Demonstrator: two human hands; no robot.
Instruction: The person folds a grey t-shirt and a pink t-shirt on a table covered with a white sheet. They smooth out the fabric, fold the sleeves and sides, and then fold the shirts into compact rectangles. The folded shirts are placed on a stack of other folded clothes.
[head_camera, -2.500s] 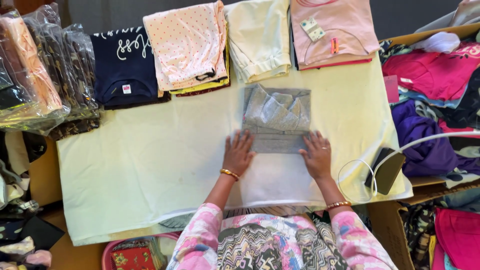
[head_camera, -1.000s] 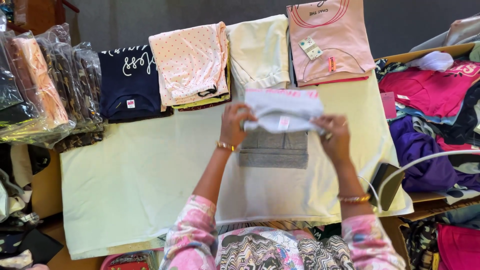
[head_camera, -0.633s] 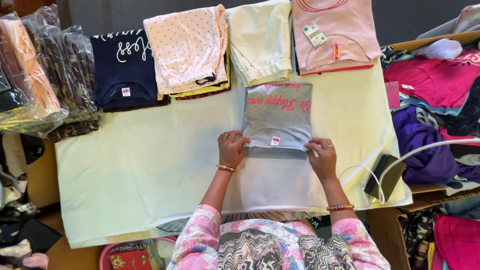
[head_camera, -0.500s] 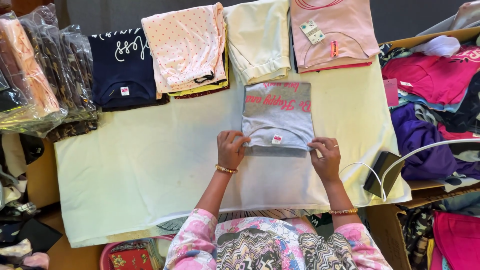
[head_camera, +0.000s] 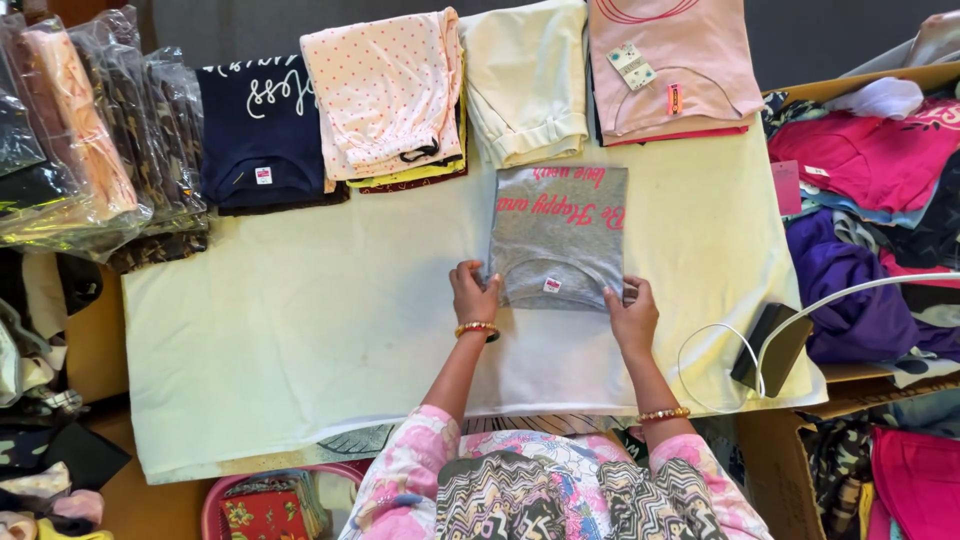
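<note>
Head view, near to far: left hand (head_camera: 472, 293) and right hand (head_camera: 632, 315) rest with fingers pinched on the two near corners of the folded grey T-shirt (head_camera: 558, 232), which lies flat on the pale table cover (head_camera: 300, 330), collar toward the person. Right of it, a dark phone (head_camera: 770, 348) with a white cable (head_camera: 720, 340) sits at the table edge. Beyond lie folded stacks: navy shirt (head_camera: 262, 130), dotted pink garment (head_camera: 385, 90), cream garment (head_camera: 525, 75), pink shirt (head_camera: 675, 65). Risk: uneven pull could skew the fold; a sleeve could snag the cable.
</note>
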